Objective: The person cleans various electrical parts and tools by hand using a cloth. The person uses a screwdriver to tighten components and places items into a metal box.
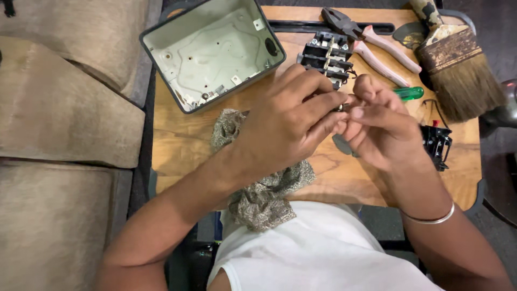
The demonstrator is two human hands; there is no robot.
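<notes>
My left hand (288, 121) and my right hand (379, 126) meet over the middle of a small wooden table (177, 145). Together their fingertips pinch a small metal part (342, 106), mostly hidden by the fingers. Just beyond the hands lies a black terminal block (325, 56) with metal strips. A green-handled screwdriver (409, 93) pokes out behind my right hand. A second black component (437, 144) lies to the right of my right wrist, which wears a thin metal bangle.
An open, empty pale-green metal box (212, 51) sits at the table's back left. Pink-handled pliers (371, 43) and a wide paintbrush (455, 67) lie at the back right. A mottled cloth (264, 196) hangs over the near edge. Beige cushions (59, 108) lie to the left.
</notes>
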